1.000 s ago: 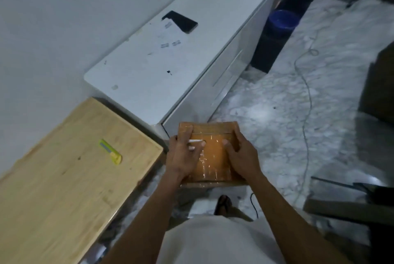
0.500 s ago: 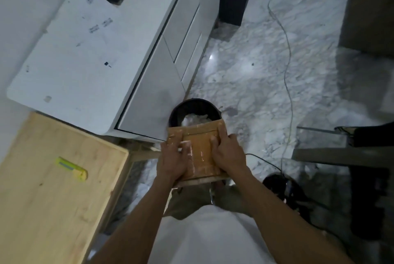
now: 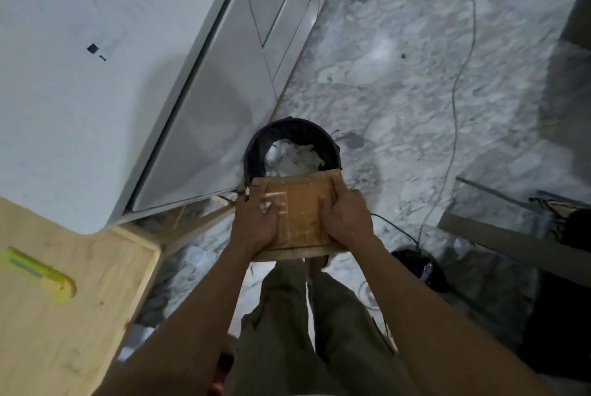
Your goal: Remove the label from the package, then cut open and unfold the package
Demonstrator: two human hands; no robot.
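A brown cardboard package [image 3: 302, 216] wrapped in clear tape is held in front of me, just over the near rim of a black bin. My left hand [image 3: 256, 223] grips its left side, fingers lying over a pale label remnant [image 3: 275, 203] on the top face. My right hand [image 3: 347, 218] grips the right side, with the thumb on the top face. A yellow-green utility knife [image 3: 40, 275] lies on the wooden table at the lower left, away from both hands.
The black bin [image 3: 289, 148] holds crumpled white scraps and stands on the marble floor beside a white cabinet [image 3: 96, 76]. A wooden table [image 3: 73, 315] is at left. A thin cable [image 3: 460, 76] runs across the floor. Dark objects and a glass edge sit at right.
My view has tilted down and come closer to the bin. The package, held by both hands throughout, now sits right over the bin's near rim.
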